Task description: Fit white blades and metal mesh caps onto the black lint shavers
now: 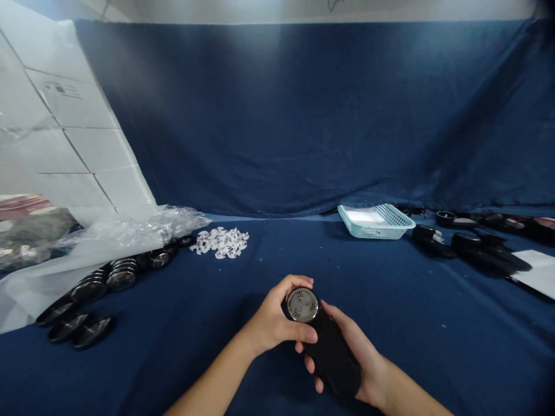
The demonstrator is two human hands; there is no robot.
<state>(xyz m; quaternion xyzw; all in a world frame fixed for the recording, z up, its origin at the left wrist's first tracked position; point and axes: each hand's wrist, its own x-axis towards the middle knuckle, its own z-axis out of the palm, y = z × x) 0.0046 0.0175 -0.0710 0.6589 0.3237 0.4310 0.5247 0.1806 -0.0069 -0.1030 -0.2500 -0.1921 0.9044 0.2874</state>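
Gripping oblong black device (333, 352), round perforated metal disc (302, 304)

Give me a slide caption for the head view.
Left hand and right hand hold a black device with a round metal grille above blue cloth.

- Blk handheld device (333, 355): was elongated, approx. matte, w/ rounded btm end.
- Rnd metal disc (302, 304) sat at top end: silvery, shiny rim, perf'd w/ many sm. holes, faced cam.
- Pose: was diag., top end upper-L, btm end lower-R.
- Loc.: was held low in view, just R of ctr; sides partly hidden.
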